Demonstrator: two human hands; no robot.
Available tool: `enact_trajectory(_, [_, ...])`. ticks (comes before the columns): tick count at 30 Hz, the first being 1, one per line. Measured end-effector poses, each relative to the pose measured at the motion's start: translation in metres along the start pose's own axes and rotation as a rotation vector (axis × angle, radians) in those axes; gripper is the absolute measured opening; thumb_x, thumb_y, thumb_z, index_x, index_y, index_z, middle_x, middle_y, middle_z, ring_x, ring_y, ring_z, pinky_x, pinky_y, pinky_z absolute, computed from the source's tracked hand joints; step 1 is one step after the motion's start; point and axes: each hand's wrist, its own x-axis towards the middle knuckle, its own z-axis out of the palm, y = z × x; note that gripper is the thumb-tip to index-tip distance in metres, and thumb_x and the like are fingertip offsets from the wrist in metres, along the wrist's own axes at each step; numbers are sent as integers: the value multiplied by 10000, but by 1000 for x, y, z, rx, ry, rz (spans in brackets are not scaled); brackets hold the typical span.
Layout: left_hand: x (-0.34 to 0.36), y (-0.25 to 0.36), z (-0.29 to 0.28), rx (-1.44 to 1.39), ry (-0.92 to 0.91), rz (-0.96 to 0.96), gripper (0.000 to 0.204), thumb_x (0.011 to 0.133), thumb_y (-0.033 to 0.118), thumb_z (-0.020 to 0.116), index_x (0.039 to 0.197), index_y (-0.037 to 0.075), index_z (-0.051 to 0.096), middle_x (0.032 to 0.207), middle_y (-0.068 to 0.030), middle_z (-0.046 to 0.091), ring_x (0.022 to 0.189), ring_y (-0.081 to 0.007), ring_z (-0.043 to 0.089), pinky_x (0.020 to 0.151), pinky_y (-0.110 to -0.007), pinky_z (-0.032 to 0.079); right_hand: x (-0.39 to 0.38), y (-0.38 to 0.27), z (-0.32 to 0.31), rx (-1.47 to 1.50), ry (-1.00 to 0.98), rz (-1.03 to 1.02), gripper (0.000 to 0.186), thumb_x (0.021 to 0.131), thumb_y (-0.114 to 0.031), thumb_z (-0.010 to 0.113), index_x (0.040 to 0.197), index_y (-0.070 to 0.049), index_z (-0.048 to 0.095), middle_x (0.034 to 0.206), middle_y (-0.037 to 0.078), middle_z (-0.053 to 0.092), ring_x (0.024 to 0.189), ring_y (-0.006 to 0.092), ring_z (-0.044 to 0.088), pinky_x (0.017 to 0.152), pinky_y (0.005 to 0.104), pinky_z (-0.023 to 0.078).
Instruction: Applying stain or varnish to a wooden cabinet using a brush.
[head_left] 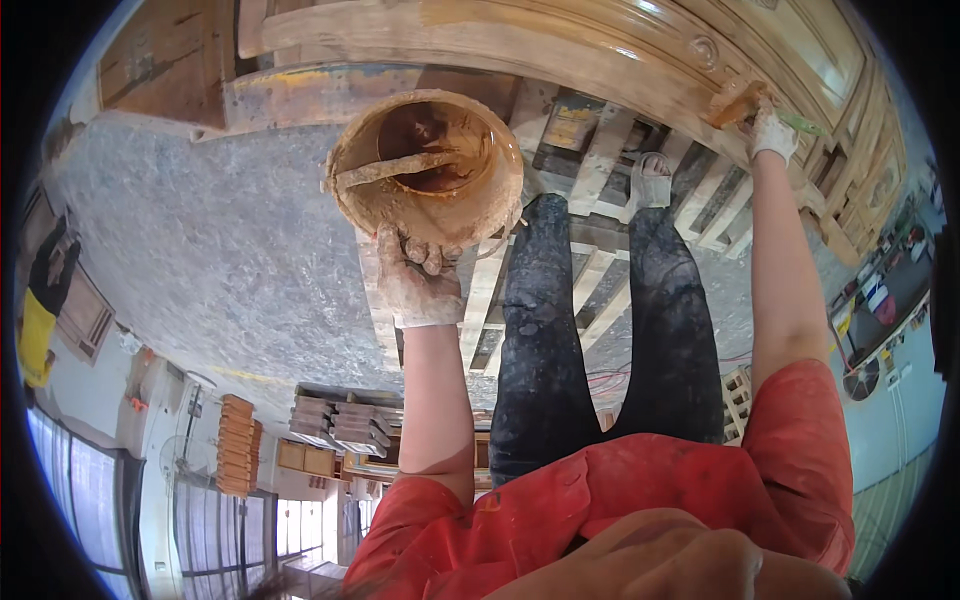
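Observation:
My left hand [418,283], in a stained pale glove, grips the near edge of a bucket [488,215] caked with tan residue. Glossy reddish-brown liquid [455,178] lies in the bucket, and a coated stick [393,170] rests across its mouth. Out to the right, my right hand [773,137], in a whitish glove, is closed around a paintbrush with a green handle and wide brown bristles [737,104]. The bristles are at the edge of a varnished wooden panel [790,60]; whether they touch it I cannot tell.
Wooden pallet slats [600,160] lie under my feet on the grey mottled floor [240,230]. A long wooden piece [500,40] spans the far side. Another person's arm in a yellow garment [38,335] shows at far left. Stacked wooden parts [345,425] are at the lower edge.

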Motion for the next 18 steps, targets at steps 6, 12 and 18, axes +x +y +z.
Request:
enact_trajectory(6, [-7, -27, 18, 36, -105, -36, 114, 945, 247, 484, 939, 157, 554, 536, 58, 422, 392, -84, 348, 448, -262, 395, -18, -31, 27, 132, -112, -208, 302, 916, -266, 500, 1120, -116, 665, 944, 85, 657, 761, 144, 629, 696, 228, 484])
enact_trajectory(12, [-10, -54, 21, 14, 2, 38, 54, 922, 199, 546, 952, 156, 536, 533, 41, 431, 396, -71, 369, 391, -229, 395, -57, -77, 32, 641, -445, 25, 268, 917, -244, 491, 1098, -193, 682, 901, 38, 669, 671, 111, 569, 638, 239, 466])
enact_trajectory(18, [-32, -55, 26, 16, -59, -39, 50, 893, 211, 597, 902, 169, 571, 544, 59, 413, 419, -69, 353, 448, -224, 363, -40, -84, 66, -304, -173, -1087, 356, 853, -181, 564, 1207, -215, 588, 987, 32, 668, 687, 158, 585, 681, 334, 487])
